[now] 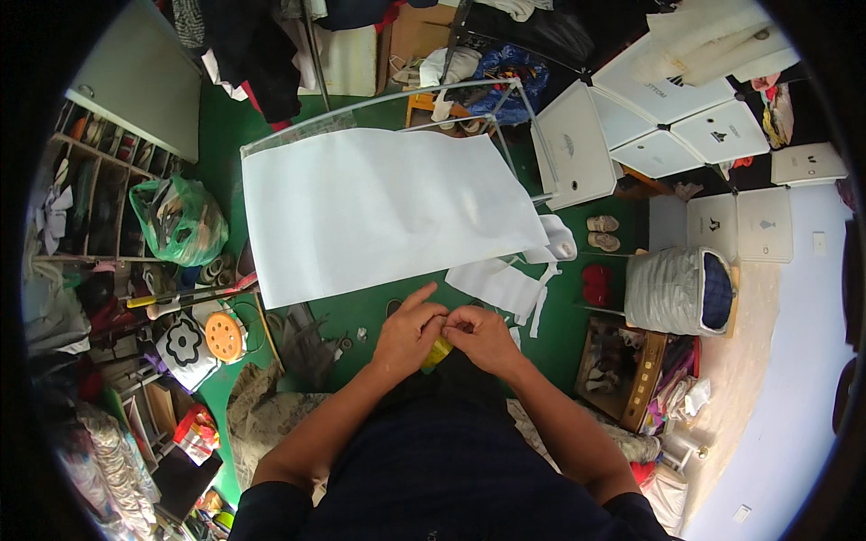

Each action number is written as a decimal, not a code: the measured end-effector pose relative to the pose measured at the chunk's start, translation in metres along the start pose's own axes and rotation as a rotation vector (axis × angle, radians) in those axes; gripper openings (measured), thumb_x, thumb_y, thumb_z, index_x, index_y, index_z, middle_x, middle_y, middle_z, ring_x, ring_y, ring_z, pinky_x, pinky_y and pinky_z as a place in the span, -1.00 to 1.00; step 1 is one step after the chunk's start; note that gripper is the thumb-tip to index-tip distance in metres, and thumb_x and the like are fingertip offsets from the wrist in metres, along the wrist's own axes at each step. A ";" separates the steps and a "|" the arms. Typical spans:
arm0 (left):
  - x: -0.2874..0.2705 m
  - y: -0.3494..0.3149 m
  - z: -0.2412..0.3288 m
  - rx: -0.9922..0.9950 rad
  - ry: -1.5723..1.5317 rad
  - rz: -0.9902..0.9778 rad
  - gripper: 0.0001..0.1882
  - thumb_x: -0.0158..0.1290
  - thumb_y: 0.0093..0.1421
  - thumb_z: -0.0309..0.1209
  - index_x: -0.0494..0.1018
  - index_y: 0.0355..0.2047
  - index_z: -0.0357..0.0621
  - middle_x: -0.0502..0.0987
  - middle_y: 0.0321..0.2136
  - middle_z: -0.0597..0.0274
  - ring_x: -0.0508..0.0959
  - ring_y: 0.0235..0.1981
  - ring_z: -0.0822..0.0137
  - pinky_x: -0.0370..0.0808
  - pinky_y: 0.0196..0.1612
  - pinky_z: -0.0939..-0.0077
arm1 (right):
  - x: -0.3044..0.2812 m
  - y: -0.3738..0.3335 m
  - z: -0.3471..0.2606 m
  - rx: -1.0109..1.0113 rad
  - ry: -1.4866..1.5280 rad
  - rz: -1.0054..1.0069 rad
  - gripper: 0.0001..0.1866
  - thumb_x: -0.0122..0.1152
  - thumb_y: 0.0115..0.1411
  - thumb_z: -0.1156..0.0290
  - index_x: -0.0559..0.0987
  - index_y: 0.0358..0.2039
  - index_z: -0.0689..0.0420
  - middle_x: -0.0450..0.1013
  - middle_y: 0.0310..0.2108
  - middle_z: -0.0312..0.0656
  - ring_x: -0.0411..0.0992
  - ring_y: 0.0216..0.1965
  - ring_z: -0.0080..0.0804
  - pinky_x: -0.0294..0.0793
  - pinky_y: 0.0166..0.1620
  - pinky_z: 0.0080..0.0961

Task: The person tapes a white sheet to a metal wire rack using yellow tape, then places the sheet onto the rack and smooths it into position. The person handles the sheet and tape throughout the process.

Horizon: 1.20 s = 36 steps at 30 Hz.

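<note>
In front of my body, my left hand point(408, 332) and my right hand point(478, 337) meet at the fingertips. A small bright yellow thing point(437, 353) shows just below the left fingers, partly hidden; its kind cannot be made out. The left index finger points up and away while the other fingers are curled in. My right thumb and fingers pinch together against the left fingertips, and whatever lies between them is too small to see. Just beyond the hands, a large white sheet point(388, 212) lies draped over a grey metal-tube frame point(516, 86).
White cut-off scraps point(501, 281) hang and lie right of the sheet, above a green floor point(361, 302). A green plastic bag point(180, 221) and a round orange stool top point(225, 337) are at left. White storage cubes point(667, 113) and a wooden cabinet point(622, 370) stand right.
</note>
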State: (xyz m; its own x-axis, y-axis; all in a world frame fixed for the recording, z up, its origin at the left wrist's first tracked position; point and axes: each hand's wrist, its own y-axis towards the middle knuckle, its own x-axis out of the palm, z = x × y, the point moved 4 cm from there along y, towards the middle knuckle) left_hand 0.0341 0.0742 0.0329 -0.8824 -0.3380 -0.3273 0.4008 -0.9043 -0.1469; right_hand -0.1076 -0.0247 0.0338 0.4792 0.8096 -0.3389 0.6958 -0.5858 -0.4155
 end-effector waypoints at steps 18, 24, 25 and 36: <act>-0.002 -0.049 0.048 -0.153 -0.146 0.068 -0.45 0.22 0.25 -0.46 0.35 0.23 -0.11 0.52 -0.37 0.17 0.48 -0.42 0.28 0.48 -0.30 0.39 | -0.034 -0.001 -0.025 -0.018 0.041 -0.327 -0.87 0.26 0.26 0.42 0.60 -0.32 0.23 0.51 -0.45 -0.33 0.41 -0.41 -0.64 0.41 -0.32 -0.59; -0.003 -0.076 0.080 -0.164 -0.243 0.137 -0.50 0.15 0.27 -0.55 0.32 0.21 -0.12 0.44 -0.46 0.33 0.41 -0.41 0.54 0.38 -0.31 0.56 | -0.054 -0.006 -0.039 0.073 0.307 -0.479 -0.90 0.25 0.28 0.44 0.60 -0.33 0.20 0.54 -0.40 -0.28 0.48 -0.38 -0.58 0.43 -0.30 -0.60; -0.004 -0.082 0.083 -0.142 -0.280 0.161 -0.51 0.14 0.27 -0.54 0.31 0.19 -0.12 0.42 -0.48 0.33 0.41 -0.42 0.52 0.39 -0.31 0.54 | -0.058 -0.008 -0.044 0.081 0.330 -0.498 -0.90 0.25 0.28 0.43 0.59 -0.33 0.20 0.56 -0.39 -0.26 0.50 -0.38 -0.56 0.45 -0.30 -0.59; -0.003 -0.130 0.114 -0.177 -0.462 0.100 -0.41 0.10 0.32 -0.53 0.19 0.32 -0.13 0.48 -0.38 0.35 0.42 -0.35 0.55 0.37 -0.22 0.61 | -0.082 -0.049 -0.129 -0.368 -0.071 -0.638 -0.96 0.25 0.22 0.56 0.55 -0.37 0.17 0.57 -0.36 -0.31 0.48 -0.34 -0.63 0.49 -0.22 -0.59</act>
State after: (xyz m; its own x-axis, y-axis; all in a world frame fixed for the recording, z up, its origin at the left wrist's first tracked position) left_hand -0.0438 0.1634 0.1589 -0.8384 -0.5369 0.0942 0.4890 -0.8171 -0.3052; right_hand -0.1123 -0.0575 0.1912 -0.1054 0.9770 -0.1856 0.9679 0.0579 -0.2445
